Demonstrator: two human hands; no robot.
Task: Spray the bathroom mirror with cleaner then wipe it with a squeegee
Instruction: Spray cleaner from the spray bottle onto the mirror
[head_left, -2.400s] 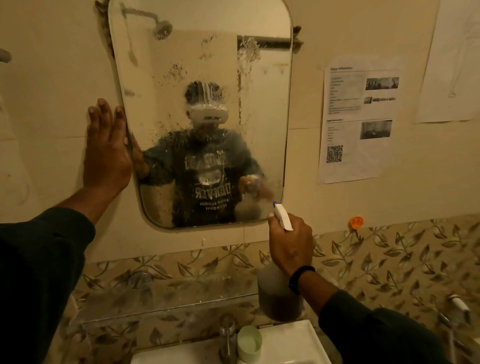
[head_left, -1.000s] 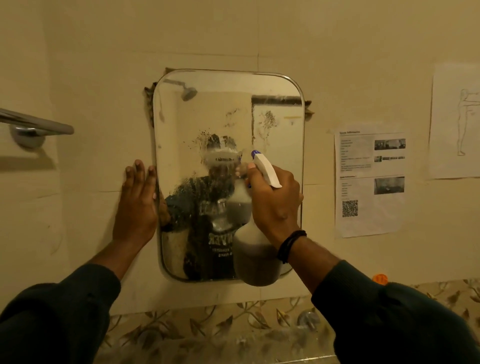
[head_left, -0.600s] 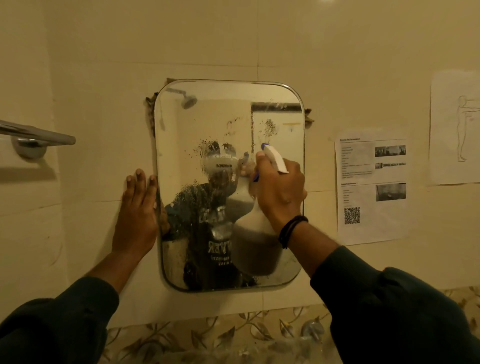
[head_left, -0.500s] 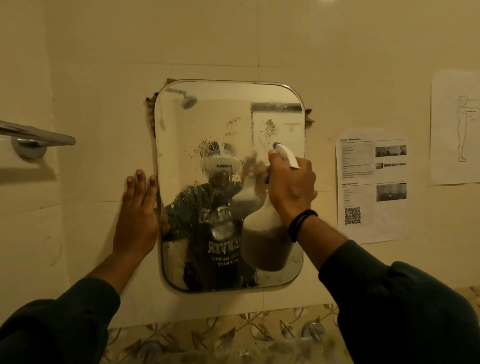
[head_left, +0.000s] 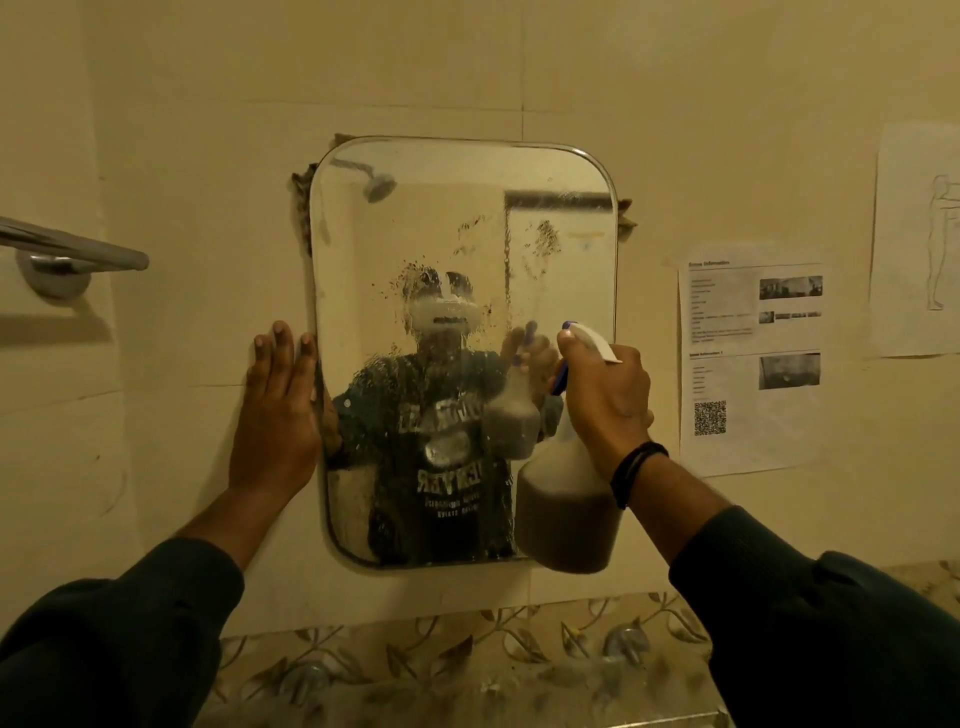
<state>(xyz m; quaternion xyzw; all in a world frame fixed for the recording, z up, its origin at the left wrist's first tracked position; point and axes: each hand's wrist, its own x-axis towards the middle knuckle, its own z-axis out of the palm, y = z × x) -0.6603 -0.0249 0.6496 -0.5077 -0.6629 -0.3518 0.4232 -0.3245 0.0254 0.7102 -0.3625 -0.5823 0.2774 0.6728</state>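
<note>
Our right hand (head_left: 605, 400) grips the spray bottle (head_left: 569, 499) at the mirror (head_left: 462, 223) mid-frame; our left hand (head_left: 278, 410) lies flat, open, at its edge — overspray could run down, and no squeegee shows.

Single head-worn wide-angle view, directed forward at the cream tiled wall (head_left: 519, 78); the rounded rectangular wall mirror (head_left: 462, 234) is seen centred, at arm's reach.

Dark long sleeves (head_left: 831, 623), black wristband (head_left: 631, 470) on right wrist, bare hands (head_left: 280, 415)
</note>
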